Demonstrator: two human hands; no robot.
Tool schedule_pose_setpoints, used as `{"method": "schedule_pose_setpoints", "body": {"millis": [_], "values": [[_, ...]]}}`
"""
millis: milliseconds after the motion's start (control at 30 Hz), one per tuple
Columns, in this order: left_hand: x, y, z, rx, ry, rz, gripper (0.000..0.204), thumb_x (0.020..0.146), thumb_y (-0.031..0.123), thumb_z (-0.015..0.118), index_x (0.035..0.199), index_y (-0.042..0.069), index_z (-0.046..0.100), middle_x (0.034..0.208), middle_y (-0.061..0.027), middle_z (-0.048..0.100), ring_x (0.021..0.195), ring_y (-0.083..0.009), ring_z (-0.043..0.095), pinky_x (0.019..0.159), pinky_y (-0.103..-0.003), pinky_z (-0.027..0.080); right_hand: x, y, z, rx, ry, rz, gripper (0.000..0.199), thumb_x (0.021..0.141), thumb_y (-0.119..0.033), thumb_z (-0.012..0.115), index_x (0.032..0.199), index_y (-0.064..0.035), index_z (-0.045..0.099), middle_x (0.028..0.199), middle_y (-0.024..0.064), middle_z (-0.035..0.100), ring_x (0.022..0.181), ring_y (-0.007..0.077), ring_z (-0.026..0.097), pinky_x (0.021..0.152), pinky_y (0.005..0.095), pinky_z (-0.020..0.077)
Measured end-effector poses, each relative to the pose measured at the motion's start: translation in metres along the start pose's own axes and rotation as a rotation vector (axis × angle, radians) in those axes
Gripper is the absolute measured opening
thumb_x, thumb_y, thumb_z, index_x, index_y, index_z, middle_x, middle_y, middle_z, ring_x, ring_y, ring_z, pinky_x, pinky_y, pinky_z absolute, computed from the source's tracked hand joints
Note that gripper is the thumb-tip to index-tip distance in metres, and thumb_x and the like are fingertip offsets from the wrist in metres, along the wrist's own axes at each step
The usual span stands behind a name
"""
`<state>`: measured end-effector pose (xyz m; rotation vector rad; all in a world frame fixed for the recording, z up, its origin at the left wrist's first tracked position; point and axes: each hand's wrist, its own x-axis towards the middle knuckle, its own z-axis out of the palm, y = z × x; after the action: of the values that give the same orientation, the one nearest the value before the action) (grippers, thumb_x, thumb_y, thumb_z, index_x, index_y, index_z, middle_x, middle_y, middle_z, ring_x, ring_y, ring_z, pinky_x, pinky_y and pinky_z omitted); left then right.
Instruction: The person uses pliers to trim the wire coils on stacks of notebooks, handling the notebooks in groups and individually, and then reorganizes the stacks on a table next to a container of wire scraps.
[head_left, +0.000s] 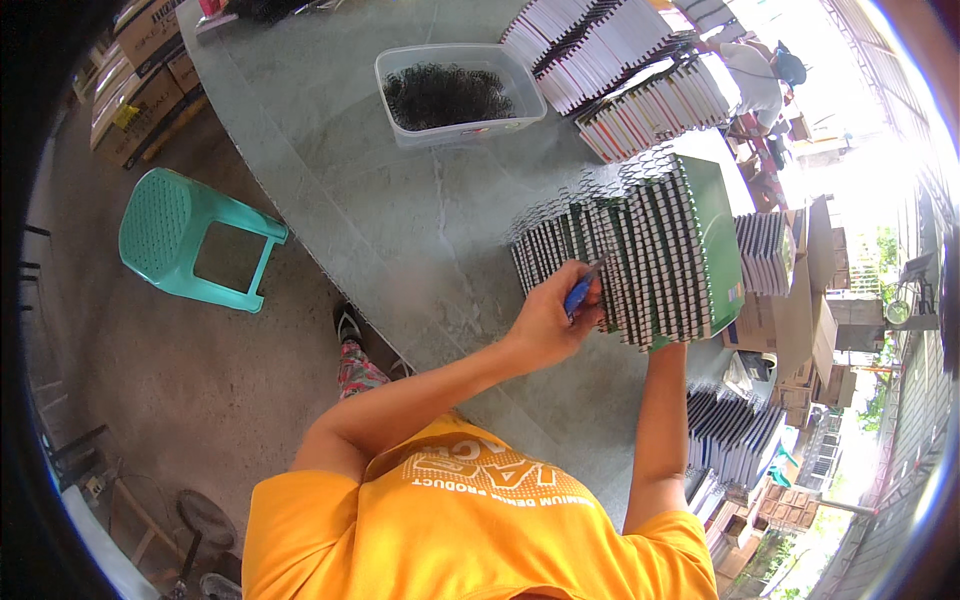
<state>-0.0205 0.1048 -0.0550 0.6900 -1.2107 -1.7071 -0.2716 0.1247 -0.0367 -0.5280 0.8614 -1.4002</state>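
Observation:
My left hand (553, 318) is closed around blue-handled pliers (578, 293). Their narrow metal tip points at the bound edges of a stack of spiral notebooks (650, 255). Black coils run in rows along that side of the stack, and some coil ends stick out loosely beyond the far edge. A green cover (712, 240) faces right at the stack's end. My right hand (668, 350) reaches the near side of the stack at its right end. Its fingers are hidden by the notebooks, so their grip cannot be made out.
A clear plastic tub (388, 110) of black coils stands on the grey table (350, 160). Beyond it are more notebook stacks (610, 50). Others lie at right (735, 435), near cartons (800, 320). A green stool (190, 235) stands on the floor at left. A person (755, 80) is at far right.

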Motion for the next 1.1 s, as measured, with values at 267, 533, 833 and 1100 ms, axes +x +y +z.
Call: {"method": "schedule_pose_setpoints", "body": {"millis": [267, 533, 833, 1100], "values": [[-0.004, 0.008, -0.014, -0.039, -0.027, -0.121, 0.023, 0.078, 0.005, 0.064, 0.097, 0.005, 0.049, 0.079, -0.0017, 0.054, 0.072, -0.0085, 0.052, 0.065, -0.024, 0.044, -0.008, -0.011, 0.018, -0.617, 0.288, -0.160, 0.048, 0.091, -0.040, 0.037, 0.115, 0.0008, 0.048, 0.112, 0.0148, 0.050, 0.093, 0.0262, 0.051, 0.084, 0.0359, 0.0407], [-0.032, -0.004, -0.107, -0.226, 0.125, -0.394, 0.032, 0.090, 0.032, 0.046, 0.104, 0.004, 0.050, 0.079, -0.0052, 0.052, 0.067, -0.0155, 0.054, 0.060, -0.030, 0.046, -0.099, 0.050, 0.237, 0.025, -0.894, -0.241, 0.046, 0.091, -0.040, 0.035, 0.113, -0.0004, 0.047, 0.105, 0.0159, 0.052, 0.089, 0.0285, 0.050, 0.081, 0.0390, 0.0385], [-0.058, -0.006, -0.111, -0.248, 0.100, -0.384, 0.041, 0.088, 0.037, 0.045, 0.105, 0.000, 0.050, 0.079, -0.0046, 0.053, 0.066, -0.0139, 0.053, 0.062, -0.027, 0.043, -0.105, 0.119, 0.322, 0.687, -0.917, -0.400, 0.031, 0.095, -0.024, 0.036, 0.111, -0.0016, 0.050, 0.101, 0.0189, 0.057, 0.086, 0.0247, 0.047, 0.078, 0.0367, 0.0351], [-0.075, 0.020, -0.153, -0.109, 0.162, -0.324, 0.043, 0.087, 0.039, 0.045, 0.105, 0.001, 0.051, 0.078, -0.0041, 0.052, 0.066, -0.0121, 0.050, 0.062, -0.025, 0.040, -0.089, 0.123, 0.335, 0.501, -1.202, 0.250, 0.031, 0.091, -0.028, 0.048, 0.079, 0.0010, 0.053, 0.080, 0.0090, 0.050, 0.084, 0.0191, 0.042, 0.075, 0.0330, 0.0347]]}}
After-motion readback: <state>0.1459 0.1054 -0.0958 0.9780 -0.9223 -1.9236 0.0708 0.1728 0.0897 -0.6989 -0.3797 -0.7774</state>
